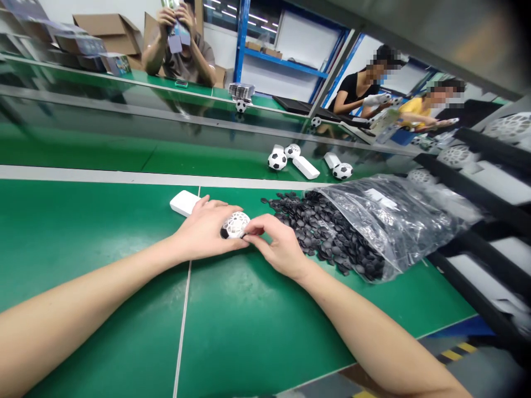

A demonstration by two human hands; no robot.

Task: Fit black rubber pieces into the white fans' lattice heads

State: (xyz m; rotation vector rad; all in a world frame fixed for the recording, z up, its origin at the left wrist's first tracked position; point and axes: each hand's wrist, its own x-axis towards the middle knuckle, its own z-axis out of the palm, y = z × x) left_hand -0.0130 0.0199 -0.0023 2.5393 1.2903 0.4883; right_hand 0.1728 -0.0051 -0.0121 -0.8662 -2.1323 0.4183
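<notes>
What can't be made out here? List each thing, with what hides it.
In the head view:
Whether the bare right hand pinches a piece: its fingers cover the spot.
Lower edge of the white openwork ball: behind the bare left hand.
Right end of the white oblong block: behind the same hand.
Count of small flat black pieces: they overlap, some inside the clear plastic bag.

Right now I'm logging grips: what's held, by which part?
Left hand holds the ball around its left side; right hand pinches at its right edge, object unclear.
</notes>
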